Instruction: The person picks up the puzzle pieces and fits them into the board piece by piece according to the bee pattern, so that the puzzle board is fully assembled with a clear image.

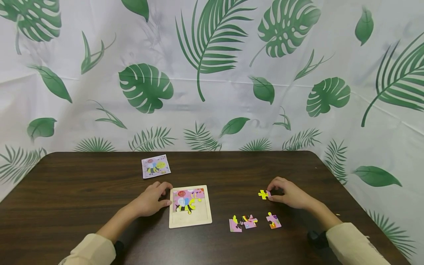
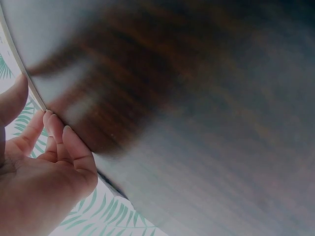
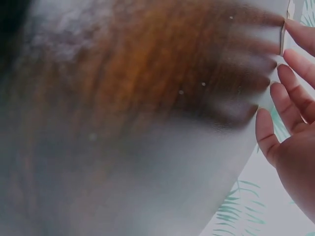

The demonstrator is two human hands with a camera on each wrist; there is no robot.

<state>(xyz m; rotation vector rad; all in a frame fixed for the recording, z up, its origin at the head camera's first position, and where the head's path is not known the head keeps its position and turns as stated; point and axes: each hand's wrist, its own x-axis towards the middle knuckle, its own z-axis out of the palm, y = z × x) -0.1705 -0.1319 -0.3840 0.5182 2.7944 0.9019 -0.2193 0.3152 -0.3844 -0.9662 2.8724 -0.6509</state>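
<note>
Puzzle [image 1: 200, 212]: beside left hand [image 1: 151, 200], loosely spread against its edge. Piece [image 1: 263, 194]: pinched by right hand [image 1: 291, 195]; might jam if pressed in misaligned.

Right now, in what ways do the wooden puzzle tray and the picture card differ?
The wooden puzzle tray looks larger in the head view than the picture card.
The tray has a pale wooden border; the card is thin and mostly pinkish.
The tray's bee is only partly assembled, while the card's bee is complete.
Both lie on the dark table.
</note>
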